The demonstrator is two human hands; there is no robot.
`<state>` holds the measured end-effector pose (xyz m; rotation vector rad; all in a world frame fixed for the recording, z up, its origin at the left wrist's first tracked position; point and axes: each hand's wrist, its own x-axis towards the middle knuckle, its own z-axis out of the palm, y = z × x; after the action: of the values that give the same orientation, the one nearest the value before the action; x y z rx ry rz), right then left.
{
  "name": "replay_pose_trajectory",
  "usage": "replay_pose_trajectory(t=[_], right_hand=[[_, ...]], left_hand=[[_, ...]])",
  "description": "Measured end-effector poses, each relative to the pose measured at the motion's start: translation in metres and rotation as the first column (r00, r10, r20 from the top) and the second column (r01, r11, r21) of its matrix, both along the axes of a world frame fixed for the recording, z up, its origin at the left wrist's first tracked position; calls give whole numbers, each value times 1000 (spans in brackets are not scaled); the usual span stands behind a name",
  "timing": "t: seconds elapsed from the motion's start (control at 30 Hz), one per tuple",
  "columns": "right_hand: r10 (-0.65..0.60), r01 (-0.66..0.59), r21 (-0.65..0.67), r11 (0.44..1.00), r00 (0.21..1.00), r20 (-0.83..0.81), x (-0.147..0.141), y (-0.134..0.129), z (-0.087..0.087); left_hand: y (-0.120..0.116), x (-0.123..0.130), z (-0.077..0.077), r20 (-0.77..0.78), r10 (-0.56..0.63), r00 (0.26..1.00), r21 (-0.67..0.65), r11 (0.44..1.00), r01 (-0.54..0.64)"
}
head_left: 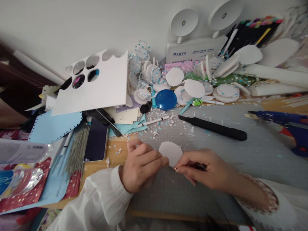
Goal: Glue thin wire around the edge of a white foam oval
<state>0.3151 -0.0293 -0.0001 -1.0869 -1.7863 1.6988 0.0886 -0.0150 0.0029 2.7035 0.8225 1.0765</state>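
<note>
Two bare hands work above a grey gridded cutting mat point(163, 195) laid on a brown wooden worktop point(95, 166). The thin white round paper disc point(170, 152) lies between them, over the mat's near half. The left hand point(141, 163), its fingers curled, steadies the disc at its left edge. The right hand point(204, 166) has thumb and forefinger pinched together at the disc's lower right edge; a tiny pale piece shows at these fingertips, too small to identify. Beyond the hands, a black pen-shaped craft knife point(216, 127) lies slantwise on the mat, with a blue-bodied glue gun point(295, 125) at the far right. Small white and blue scraps point(156, 131) are scattered near a white stick with black bands point(154, 121). Behind these sits a glossy blue round lid point(166, 99), before heaped white discs point(175, 76), some blue-dotted. At left, a dark-screened phone point(96, 141) lies below a white board with round holes point(103, 93).
</note>
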Motion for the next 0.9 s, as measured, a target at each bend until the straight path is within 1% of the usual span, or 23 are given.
replay_pose_trajectory(t=[0.1, 0.2, 0.3, 0.47, 0.53, 0.6, 0.67, 0.77, 0.83, 0.9], right_hand=[[2, -3, 68, 998, 1000, 17, 1, -1, 0], [1, -2, 106, 994, 1000, 14, 1, -2, 0], [7, -9, 128, 992, 1000, 11, 1, -2, 0], [24, -27, 171, 985, 999, 25, -1, -1, 0], [21, -30, 250, 968, 999, 37, -1, -2, -2], [15, -34, 359, 933, 998, 56, -1, -3, -4], [-5, -34, 455, 890, 996, 84, 0, -4, -6], [-43, -28, 526, 850, 992, 122, 1, -2, -8], [-64, -19, 549, 835, 989, 131, 1, 0, -8], [-84, -3, 568, 823, 988, 126, 0, 2, -6]], left_hand=[[-2, 2, 3, 21, -5, 1000, -104, 995, 7], [-3, 3, 7, 30, -7, 1000, -195, 981, 12], [-4, 4, 8, 31, 0, 1000, -240, 971, 8], [-5, 4, 8, 39, 3, 999, -277, 961, 8], [-5, 5, 8, 41, 4, 999, -289, 957, 8], [-5, 5, 9, 41, 2, 999, -292, 956, 10], [-5, 5, 8, 36, 4, 999, -283, 959, 6], [-3, 3, 6, -1, 5, 1000, -218, 976, -5], [-1, 1, 3, -57, 15, 998, -96, 995, -20], [1, 0, 1, -107, 39, 994, 67, 997, -32]])
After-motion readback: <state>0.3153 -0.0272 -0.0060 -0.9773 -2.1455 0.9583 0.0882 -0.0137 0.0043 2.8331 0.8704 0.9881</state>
